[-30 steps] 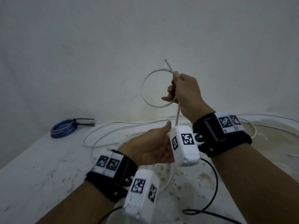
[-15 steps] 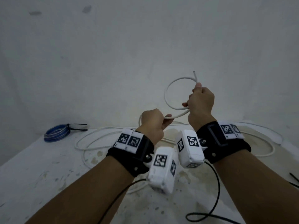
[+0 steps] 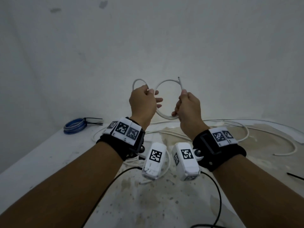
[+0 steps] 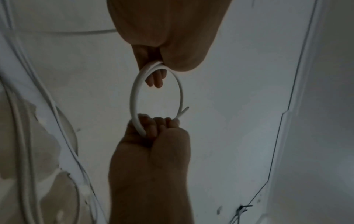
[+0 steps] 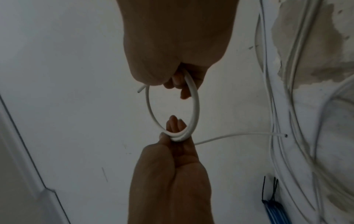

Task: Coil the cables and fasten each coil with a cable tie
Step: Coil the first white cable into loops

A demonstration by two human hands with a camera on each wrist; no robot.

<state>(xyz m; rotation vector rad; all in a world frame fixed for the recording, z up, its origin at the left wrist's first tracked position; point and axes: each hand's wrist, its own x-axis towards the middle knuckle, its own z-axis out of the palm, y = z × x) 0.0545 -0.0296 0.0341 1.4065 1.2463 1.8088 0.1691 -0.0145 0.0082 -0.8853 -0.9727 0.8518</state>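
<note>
Your right hand (image 3: 189, 109) is curled around the white cable (image 3: 166, 116), gripping it at the right side of a loop held up in the air in front of the wall (image 3: 148, 38). The cut end of the cable (image 3: 179, 79) sticks up just above your right fist, pointing up and slightly left. Your left hand (image 3: 143, 104) pinches the same cable at the loop's left side, thumb and forefinger closed on it while the other fingers (image 3: 158, 101) reach loosely into the ring. In the right wrist view the left hand (image 5: 172, 166) holds about three strands together at that point, so the coil has a few turns already. The loop (image 4: 134, 97) stands roughly upright between the two hands, its face toward you. A second, smaller arc of cable (image 3: 138, 80) rises over the back of your left hand.

From the hands the cable drops to the surface (image 3: 49, 153), where the uncoiled rest (image 3: 246, 129) lies in wide, loose curves across the stained far and right part. That is one white cable in work.

At the far left of the surface lies one blue coil (image 3: 74, 128), already bound by black cable ties (image 3: 93, 121) whose tails point right. I can't tell exactly how many ties bind it. One more loose black tie (image 3: 295, 176) lies at the right edge.
</note>
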